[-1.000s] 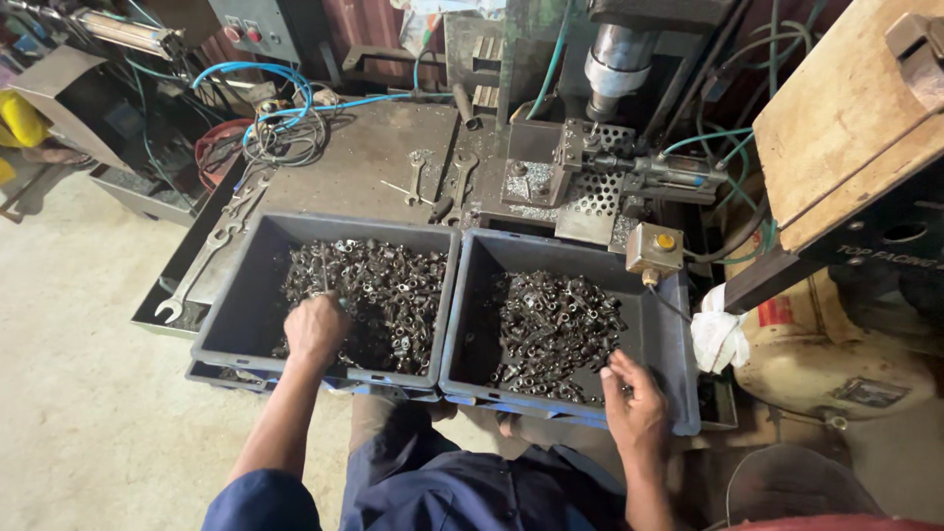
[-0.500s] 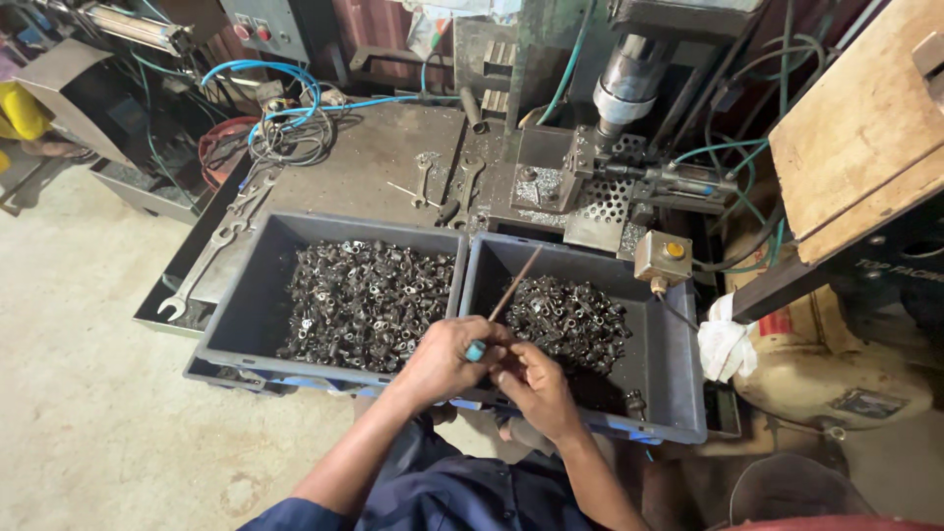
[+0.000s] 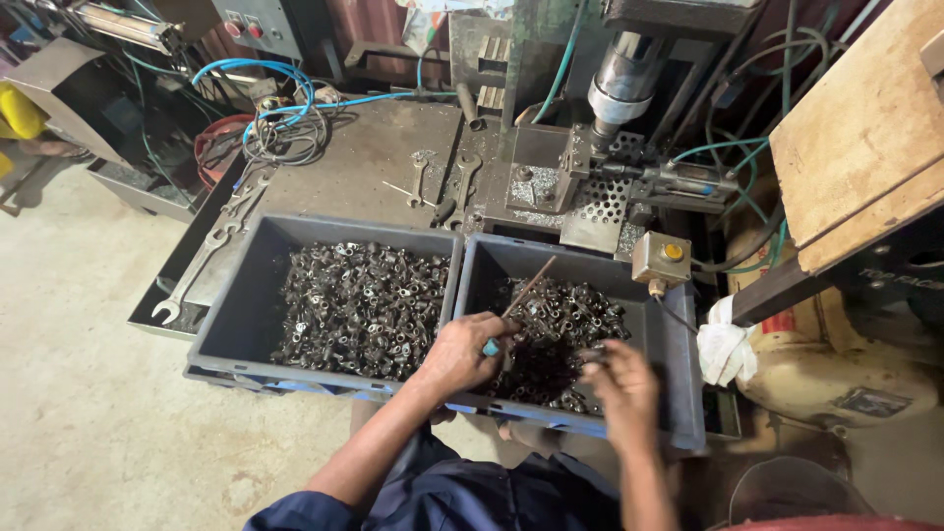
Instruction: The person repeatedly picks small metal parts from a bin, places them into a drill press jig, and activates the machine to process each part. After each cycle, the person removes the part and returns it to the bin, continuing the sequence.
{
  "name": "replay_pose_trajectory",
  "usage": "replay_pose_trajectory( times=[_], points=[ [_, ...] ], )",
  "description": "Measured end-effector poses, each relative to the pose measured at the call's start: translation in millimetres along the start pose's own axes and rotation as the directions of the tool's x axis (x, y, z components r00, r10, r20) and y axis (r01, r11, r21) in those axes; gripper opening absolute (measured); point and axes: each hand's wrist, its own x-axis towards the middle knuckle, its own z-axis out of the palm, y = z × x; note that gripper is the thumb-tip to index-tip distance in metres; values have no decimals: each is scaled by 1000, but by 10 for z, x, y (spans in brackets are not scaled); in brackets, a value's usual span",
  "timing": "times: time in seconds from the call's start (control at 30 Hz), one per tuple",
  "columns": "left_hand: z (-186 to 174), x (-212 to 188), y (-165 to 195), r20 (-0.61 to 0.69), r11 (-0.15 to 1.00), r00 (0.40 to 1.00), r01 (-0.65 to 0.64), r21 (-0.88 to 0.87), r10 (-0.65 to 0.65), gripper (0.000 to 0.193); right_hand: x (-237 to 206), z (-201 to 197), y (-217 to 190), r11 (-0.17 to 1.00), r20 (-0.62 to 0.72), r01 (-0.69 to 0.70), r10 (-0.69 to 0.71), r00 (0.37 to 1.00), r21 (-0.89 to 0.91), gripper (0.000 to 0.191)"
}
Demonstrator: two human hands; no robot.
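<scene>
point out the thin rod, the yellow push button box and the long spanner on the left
thin rod [image 3: 529, 288], head view, on the bare shaft above the left hand [image 3: 462, 349]
yellow push button box [image 3: 661, 259], head view, on its metal housing below the button
long spanner [image 3: 197, 272], head view, on the middle of its handle

My left hand [image 3: 457, 352] is out in front of me, with the arm bent and reaching forward. Its fingers are curled in tight and pinch something thin. My right hand [image 3: 621, 383] is close beside it, a bit lower. Its fingers bend down and look blurry. Both arms are bare up to my dark blue sleeves.
</scene>
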Motion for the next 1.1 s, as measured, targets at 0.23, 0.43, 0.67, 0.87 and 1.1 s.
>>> replay_pose_trajectory(
  times=[0.23,0.43,0.67,0.87,1.1],
  points=[
    [177,37,-420,167,971,984,20,239,-62,48,325,-1015,84,972,-248,223,-235,940,-78,35],
    [262,-4,-465,146,963,988,9,268,-50,61,321,-1085,215,976,-357,211,-219,908,-63,36],
    [234,0,-439,43,984,989,138,108,-144,78,275,-1076,171,961,-400,273,-238,885,34,23],
    [235,-2,-460,22,989,994,105,101,-107,67,280,-1157,170,951,-397,278,-205,895,135,22],
    [210,-13,-448,81,979,987,127,158,-141,61,310,-1216,181,945,-401,265,-170,900,194,22]
  ],
)
